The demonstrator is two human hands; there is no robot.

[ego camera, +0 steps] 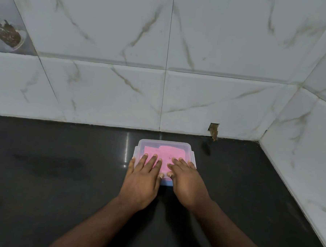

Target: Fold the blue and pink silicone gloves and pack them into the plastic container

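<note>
Both hands [162,182] press flat on plastic container [187,146] holding pink glove [168,152]

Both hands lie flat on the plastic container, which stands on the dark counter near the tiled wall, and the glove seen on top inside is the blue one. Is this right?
Not quite. The head view shows the glove on top is the pink glove, not blue. The rest holds: left hand and right hand lie flat on the plastic container, on the dark counter near the tiled wall.
</note>
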